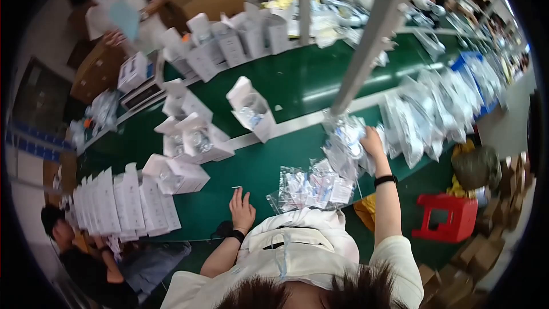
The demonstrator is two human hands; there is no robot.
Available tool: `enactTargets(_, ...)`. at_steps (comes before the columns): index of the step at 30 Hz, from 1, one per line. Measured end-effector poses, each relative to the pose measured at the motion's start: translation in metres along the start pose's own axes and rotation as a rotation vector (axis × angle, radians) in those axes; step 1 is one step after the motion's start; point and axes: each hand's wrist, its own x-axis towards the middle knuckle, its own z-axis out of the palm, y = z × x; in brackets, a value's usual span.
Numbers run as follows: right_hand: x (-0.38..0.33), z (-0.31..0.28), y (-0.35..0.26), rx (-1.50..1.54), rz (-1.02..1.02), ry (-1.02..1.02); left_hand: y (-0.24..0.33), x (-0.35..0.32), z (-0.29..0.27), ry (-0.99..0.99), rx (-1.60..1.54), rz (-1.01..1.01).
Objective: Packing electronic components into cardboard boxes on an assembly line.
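My left hand (242, 210) lies on the green work surface near its front edge, fingers apart and nothing in them. A small white sliver (237, 187) lies just beyond the fingertips. Reaching out to the right, my right hand (373, 142) has its fingers closed on a clear plastic bag (346, 144) with white and blue contents I cannot make out. Close in front of my body is a pile of small clear packets (315, 187) with white and blue items inside. Left of centre, open white boxes (201, 143) hold clear-wrapped items.
A metal post (372, 40) rises just beyond my right hand. Bagged parts (420, 117) crowd the right side. Flattened white cartons (123, 200) stand in a row at left. Two people (86, 252) (123, 6) are on the left. A red stool (447, 217) stands on the floor.
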Motion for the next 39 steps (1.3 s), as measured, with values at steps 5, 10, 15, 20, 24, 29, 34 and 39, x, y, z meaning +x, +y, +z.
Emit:
enactTargets(5, 0.011, -0.121, 0.092, -0.236, -0.051, 0.078, 0.135, -0.011, 0.056, -0.029, -0.402, -0.008)
enactTargets(10, 0.010, -0.163, 0.145, -0.189, -0.186, 0.186, 0.138, -0.017, 0.056, 0.072, -0.550, -0.054)
enactTargets(15, -0.071, -0.182, -0.050, -0.052, -0.167, 0.338, 0.108, -0.044, -0.019, 0.258, -0.655, -0.197)
enactTargets(20, -0.156, -0.099, -0.220, 0.732, -0.326, -0.297, 0.015, -0.084, -0.132, 0.755, -0.406, -0.593)
enactTargets(24, -0.216, -0.026, -0.354, 0.946, -0.491, -1.059, -0.131, -0.108, -0.196, 1.131, -0.353, -0.849)
enactTargets(29, -0.252, 0.093, -0.474, 0.952, -0.379, -1.379, -0.356, -0.147, -0.198, 0.976, -0.005, -1.025)
enactTargets(34, -0.267, 0.170, -0.556, 0.820, -0.166, -1.235, -0.502, -0.151, -0.174, 0.761, 0.070, -1.221)
enactTargets(39, -0.253, 0.228, -0.570, 0.824, -0.063, -1.307, -0.575, -0.154, -0.148, 0.447, -0.282, -1.236)
